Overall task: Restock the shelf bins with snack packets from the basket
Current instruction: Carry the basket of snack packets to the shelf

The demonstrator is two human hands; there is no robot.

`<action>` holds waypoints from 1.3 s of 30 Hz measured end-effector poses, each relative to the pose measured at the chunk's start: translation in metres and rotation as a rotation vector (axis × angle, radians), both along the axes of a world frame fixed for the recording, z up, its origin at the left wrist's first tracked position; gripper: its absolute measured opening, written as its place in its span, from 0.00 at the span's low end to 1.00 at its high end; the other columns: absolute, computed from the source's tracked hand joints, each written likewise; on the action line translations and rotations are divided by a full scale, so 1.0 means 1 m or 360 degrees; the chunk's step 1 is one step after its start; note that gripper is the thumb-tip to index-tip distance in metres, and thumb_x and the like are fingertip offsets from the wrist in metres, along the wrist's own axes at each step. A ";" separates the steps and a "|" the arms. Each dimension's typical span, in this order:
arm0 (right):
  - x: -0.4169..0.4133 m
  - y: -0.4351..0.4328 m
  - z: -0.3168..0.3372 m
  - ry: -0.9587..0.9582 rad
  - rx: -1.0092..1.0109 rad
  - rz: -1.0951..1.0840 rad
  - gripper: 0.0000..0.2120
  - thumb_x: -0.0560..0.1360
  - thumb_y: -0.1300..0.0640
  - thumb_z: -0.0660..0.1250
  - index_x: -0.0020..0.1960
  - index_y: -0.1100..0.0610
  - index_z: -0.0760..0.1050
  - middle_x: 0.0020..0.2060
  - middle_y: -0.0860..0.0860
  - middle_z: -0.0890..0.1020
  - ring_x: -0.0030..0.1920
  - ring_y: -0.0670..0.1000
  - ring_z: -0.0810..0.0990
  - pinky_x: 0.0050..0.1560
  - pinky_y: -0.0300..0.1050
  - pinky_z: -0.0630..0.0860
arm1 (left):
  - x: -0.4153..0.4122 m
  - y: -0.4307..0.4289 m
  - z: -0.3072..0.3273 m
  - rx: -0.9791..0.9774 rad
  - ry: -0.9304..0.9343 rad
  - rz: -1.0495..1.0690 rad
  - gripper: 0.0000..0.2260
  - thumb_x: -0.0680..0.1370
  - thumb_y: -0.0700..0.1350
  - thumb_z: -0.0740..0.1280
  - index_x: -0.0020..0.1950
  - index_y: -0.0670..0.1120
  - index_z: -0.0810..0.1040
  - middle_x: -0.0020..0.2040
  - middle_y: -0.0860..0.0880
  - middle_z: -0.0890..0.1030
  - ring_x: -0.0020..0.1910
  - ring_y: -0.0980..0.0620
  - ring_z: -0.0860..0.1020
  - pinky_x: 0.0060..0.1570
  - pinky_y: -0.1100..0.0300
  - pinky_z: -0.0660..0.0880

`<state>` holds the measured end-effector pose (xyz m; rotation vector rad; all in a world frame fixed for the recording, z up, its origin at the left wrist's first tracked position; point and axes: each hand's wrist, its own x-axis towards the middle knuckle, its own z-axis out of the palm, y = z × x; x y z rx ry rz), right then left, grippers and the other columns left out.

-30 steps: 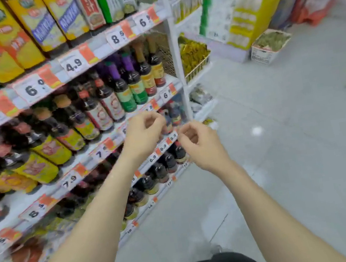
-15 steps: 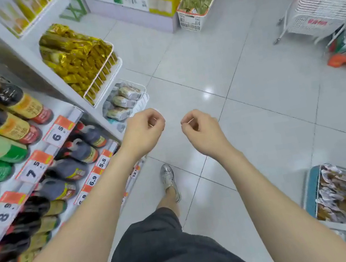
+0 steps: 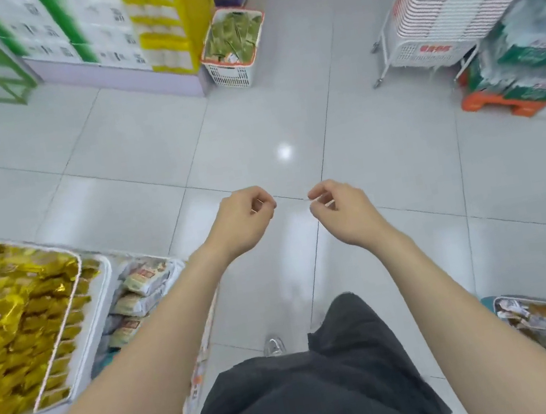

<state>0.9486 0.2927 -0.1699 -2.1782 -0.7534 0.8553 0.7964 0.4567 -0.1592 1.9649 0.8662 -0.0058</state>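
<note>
Floor: pale glossy tiles (image 3: 131, 147) ran across a shop aisle, with shelving at both lower corners and stacked goods along the far side
Basket: a white plastic basket (image 3: 229, 72) stood on the floor well ahead, against a lilac plinth, heaped with green snack packets (image 3: 233, 35)
Shelf bins: a white tray bin (image 3: 99, 310) at lower left was packed with gold foil packets (image 3: 12, 322); just beside it lay pale packets (image 3: 144, 289) in a second bin
Left hand: the left hand (image 3: 243, 220) hung over bare floor, fingers curled loosely in, nothing visibly held
Right hand: the right hand (image 3: 340, 210) hung near it, thumb and forefinger close as if pinched; whether anything thin lay between them could not be told
Stage: probably heading for the basket, no packet yet in hand
Handling: the green packets looked light, soft and crinkly, likely slippery film that would slide in a loose heap
Where to hold: a flat pinch across a packet's sealed edge, or several gathered in a scoop; the contents may crush, so no hard squeeze
Basket grip: its rim looked stiff enough to lift by, both hands at opposite sides
</note>
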 end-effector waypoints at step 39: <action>0.815 0.829 -0.038 -0.0138 -0.0032 0.0757 0.11 0.80 0.59 0.62 0.58 0.52 0.80 0.43 0.47 0.83 0.43 0.49 0.82 0.44 0.45 0.78 | 0.777 0.735 -0.057 0.0134 0.0107 0.0568 0.09 0.80 0.40 0.63 0.50 0.46 0.84 0.42 0.54 0.82 0.42 0.56 0.78 0.39 0.67 0.70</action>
